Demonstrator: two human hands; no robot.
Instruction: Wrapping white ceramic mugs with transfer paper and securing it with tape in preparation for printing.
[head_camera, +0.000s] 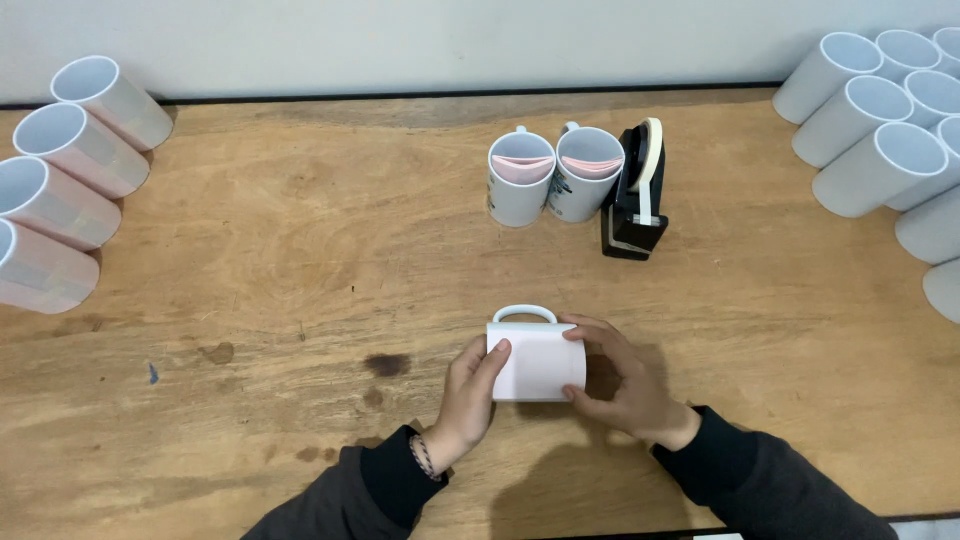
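A white mug (535, 360) lies on its side on the wooden table (300, 250), handle pointing away from me, with a pale pink sheet wrapped around its body. My left hand (470, 395) presses the sheet against the mug's left end. My right hand (620, 375) grips the mug's right end, fingers curled over the top and bottom edges. Both hands hold the mug between them near the table's front edge.
Two upright mugs (552, 175) with pink sheets inside stand beyond, next to a black tape dispenser (635, 195). Several wrapped mugs (60, 180) lie at the far left. Several plain white mugs (890, 130) are stacked at the far right.
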